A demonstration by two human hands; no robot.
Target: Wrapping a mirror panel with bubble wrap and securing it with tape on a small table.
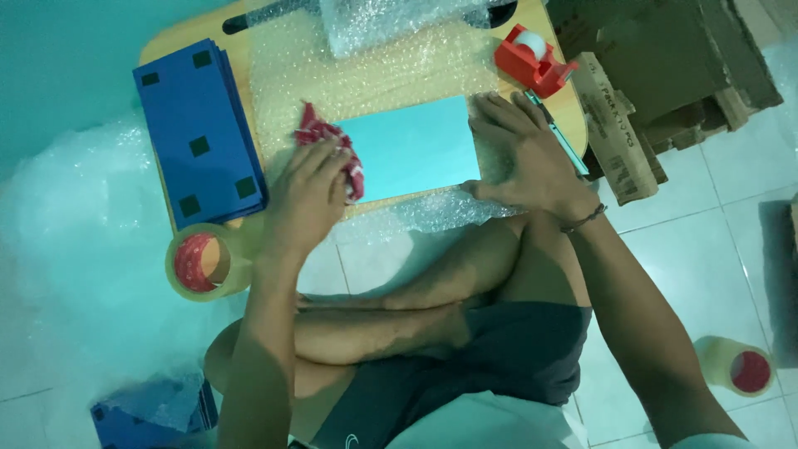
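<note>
A light blue flat panel (411, 154) is laid on bubble wrap (366, 75) at the frame's upper middle, not yet covered. A red patterned cloth (331, 141) is held in the closed grip of the left hand (307, 195) at the panel's left edge. The right hand (519, 158) is pressed flat, fingers spread, on the wrap at its right edge. Wrapping and taping appear left to do; a red tape dispenser (532, 58) is seen at upper right of the wooden surface (191, 33).

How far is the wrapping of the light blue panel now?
Done: the light blue panel lies on the bubble wrap. In hand: the left hand presses a red cloth at its edge; the right hand presses the other end. Left: nothing covers its top; the blue stack lies bare.
</note>
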